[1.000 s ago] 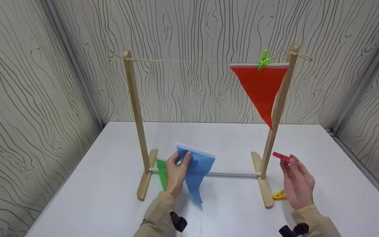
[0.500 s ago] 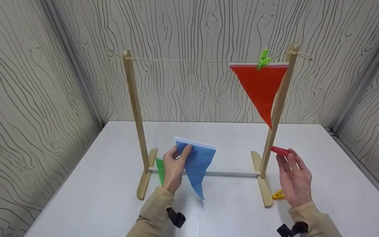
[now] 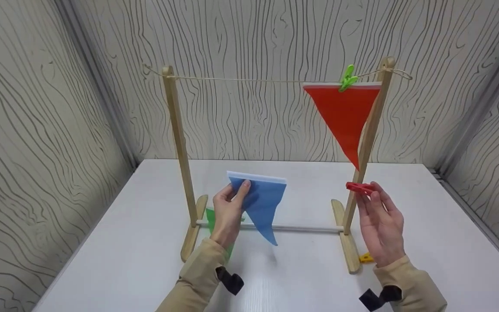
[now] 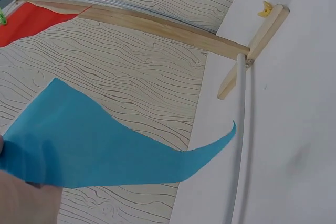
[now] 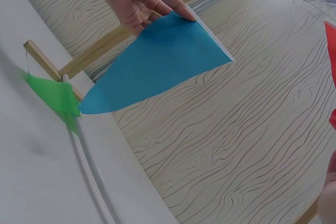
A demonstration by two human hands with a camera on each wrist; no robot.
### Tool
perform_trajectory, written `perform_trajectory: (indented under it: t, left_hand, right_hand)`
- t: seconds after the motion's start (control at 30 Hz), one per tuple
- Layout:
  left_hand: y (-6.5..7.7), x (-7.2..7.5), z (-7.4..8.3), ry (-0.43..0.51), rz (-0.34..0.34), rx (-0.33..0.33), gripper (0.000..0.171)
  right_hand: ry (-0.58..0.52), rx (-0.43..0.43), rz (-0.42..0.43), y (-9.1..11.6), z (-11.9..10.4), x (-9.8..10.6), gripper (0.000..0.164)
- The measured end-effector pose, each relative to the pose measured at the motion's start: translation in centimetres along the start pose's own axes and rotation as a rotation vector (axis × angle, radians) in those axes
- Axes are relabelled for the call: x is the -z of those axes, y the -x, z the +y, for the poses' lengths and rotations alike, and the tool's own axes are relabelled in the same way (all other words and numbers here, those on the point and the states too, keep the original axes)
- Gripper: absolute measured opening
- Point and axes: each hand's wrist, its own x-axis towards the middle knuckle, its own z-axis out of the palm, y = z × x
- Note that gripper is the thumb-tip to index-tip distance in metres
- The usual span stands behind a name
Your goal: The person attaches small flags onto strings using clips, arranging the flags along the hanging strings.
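Note:
Between thumb and fingers, my left hand (image 3: pixel 228 212) pinches a blue triangular pennant (image 3: pixel 263 201) near its white top edge. The pennant hangs point down in front of the wooden stand, its tip curling to one side in the left wrist view. Over on the right, my right hand (image 3: pixel 381 223) holds a red clothespin (image 3: pixel 360 188) at the fingertips, level with the lower part of the right post. A red pennant (image 3: pixel 345 112) hangs from the string (image 3: pixel 241 79) by a light green clothespin (image 3: pixel 348 78).
The stand has a left post (image 3: pixel 179 147), a right post (image 3: pixel 373 125) and a white bottom bar (image 3: pixel 306 228). A green pennant (image 5: pixel 55 95) lies by the left foot, partly behind my left arm. Beside the right foot sits a yellow clothespin (image 3: pixel 366 258) on the white table (image 3: pixel 115 242).
My left hand has risen with the blue pennant, uncovering more of the green one. My right hand has moved up and left with the red clothespin.

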Motion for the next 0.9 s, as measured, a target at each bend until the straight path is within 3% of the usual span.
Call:
perform_trajectory:
  t: [0.37,0.9]
  left_hand:
    - [-0.2,-0.6,1.8,0.045,-0.020,-0.006,0.041]
    - [-0.9,-1.3,3.9,0.047,-0.080,-0.064,0.040]
  right_hand:
    - [-0.062,-0.037,-0.046,-1.0,0.4,-2.8,0.028]
    - [0.160,0.121,-0.046,-3.8,1.6,-7.5,0.027]
